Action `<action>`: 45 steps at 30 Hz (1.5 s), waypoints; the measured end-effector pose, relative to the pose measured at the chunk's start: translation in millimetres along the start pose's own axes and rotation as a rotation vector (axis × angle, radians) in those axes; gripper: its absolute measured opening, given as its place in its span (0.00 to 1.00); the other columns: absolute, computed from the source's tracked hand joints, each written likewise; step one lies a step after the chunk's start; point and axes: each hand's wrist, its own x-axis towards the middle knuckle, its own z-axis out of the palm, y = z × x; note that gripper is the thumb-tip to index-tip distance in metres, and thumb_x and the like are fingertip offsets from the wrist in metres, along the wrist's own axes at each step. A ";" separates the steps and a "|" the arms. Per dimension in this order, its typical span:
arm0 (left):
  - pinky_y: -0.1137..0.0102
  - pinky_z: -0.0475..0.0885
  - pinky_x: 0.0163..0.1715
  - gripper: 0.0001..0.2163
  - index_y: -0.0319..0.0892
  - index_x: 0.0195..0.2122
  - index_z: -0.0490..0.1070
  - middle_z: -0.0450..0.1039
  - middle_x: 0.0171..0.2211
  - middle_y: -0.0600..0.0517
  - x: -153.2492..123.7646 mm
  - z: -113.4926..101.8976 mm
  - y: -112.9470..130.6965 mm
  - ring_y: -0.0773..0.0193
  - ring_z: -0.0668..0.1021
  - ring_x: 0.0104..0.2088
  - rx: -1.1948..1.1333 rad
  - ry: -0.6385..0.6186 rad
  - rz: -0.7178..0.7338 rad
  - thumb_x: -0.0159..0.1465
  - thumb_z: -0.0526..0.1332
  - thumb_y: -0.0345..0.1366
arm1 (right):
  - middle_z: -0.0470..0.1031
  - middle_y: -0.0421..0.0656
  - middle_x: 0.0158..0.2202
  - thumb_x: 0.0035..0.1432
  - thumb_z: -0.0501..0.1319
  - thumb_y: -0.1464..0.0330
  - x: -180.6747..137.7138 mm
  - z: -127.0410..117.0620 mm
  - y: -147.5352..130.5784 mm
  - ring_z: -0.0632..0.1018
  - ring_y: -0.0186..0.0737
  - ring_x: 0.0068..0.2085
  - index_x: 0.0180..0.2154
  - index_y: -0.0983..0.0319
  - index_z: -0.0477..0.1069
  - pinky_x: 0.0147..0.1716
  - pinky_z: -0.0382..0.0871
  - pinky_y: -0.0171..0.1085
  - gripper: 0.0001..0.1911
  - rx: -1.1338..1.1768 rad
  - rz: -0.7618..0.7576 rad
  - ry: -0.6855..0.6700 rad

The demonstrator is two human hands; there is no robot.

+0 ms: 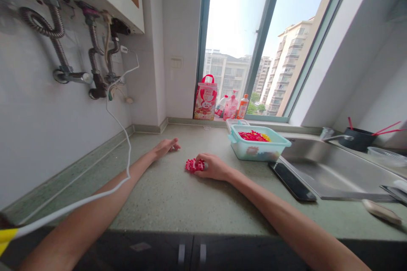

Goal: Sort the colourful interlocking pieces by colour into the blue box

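Note:
My right hand (213,167) is closed around a small cluster of red plastic building blocks (190,165), low at the counter surface. The cluster has a knobbly, studded edge, and part of it is hidden behind my fingers. To its left, my left hand (165,147) rests near the counter with fingers stretched out and nothing visible in it. A light teal plastic tub (254,151) stands to the right of my right hand. Inside it lie many red pieces (252,136) and some yellow ones (266,137).
A black phone (292,181) lies between the tub and the steel sink (337,171). A white cable (129,152) hangs down across my left forearm. Bottles (231,107) and a red-handled bag (206,100) line the windowsill. A dark pot (358,139) stands beyond the sink.

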 end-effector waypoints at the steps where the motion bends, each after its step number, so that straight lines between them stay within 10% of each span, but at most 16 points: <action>1: 0.63 0.70 0.39 0.45 0.40 0.40 0.85 0.83 0.39 0.41 0.3 -0.1 -1.1 0.55 0.77 0.34 -0.001 0.000 -0.002 0.62 0.41 0.75 | 0.80 0.42 0.38 0.55 0.74 0.63 1.0 -1.7 0.5 0.79 0.40 0.38 0.42 0.59 0.75 0.40 0.71 0.36 0.15 -0.040 -0.020 0.002; 7: 0.64 0.69 0.39 0.44 0.41 0.40 0.85 0.83 0.38 0.43 3.5 -0.7 -8.4 0.55 0.77 0.34 -0.011 0.007 -0.012 0.64 0.40 0.73 | 0.81 0.46 0.43 0.62 0.69 0.58 -3.4 -63.0 21.1 0.79 0.46 0.44 0.44 0.57 0.76 0.50 0.69 0.42 0.13 -0.381 -0.134 0.212; 12: 0.64 0.68 0.39 0.43 0.42 0.40 0.85 0.83 0.38 0.43 5.0 -0.4 -10.6 0.54 0.77 0.35 0.013 0.007 -0.002 0.65 0.41 0.72 | 0.80 0.49 0.43 0.66 0.63 0.55 -41.7 -148.6 59.9 0.77 0.52 0.47 0.46 0.58 0.76 0.50 0.65 0.45 0.15 -0.729 0.285 0.549; 17: 0.64 0.70 0.40 0.43 0.42 0.40 0.85 0.83 0.39 0.43 5.6 1.2 -9.9 0.53 0.78 0.37 0.034 0.009 -0.015 0.64 0.42 0.74 | 0.79 0.51 0.37 0.66 0.59 0.50 -82.1 -192.4 84.3 0.77 0.53 0.39 0.45 0.61 0.75 0.39 0.64 0.43 0.22 -0.871 0.702 0.612; 45: 0.62 0.69 0.39 0.43 0.41 0.38 0.85 0.83 0.39 0.41 3.8 2.9 -7.5 0.52 0.77 0.34 0.005 0.029 0.008 0.63 0.44 0.73 | 0.79 0.62 0.53 0.60 0.48 0.33 -113.7 -199.7 122.7 0.79 0.69 0.53 0.63 0.58 0.73 0.53 0.69 0.61 0.46 -0.470 1.269 0.510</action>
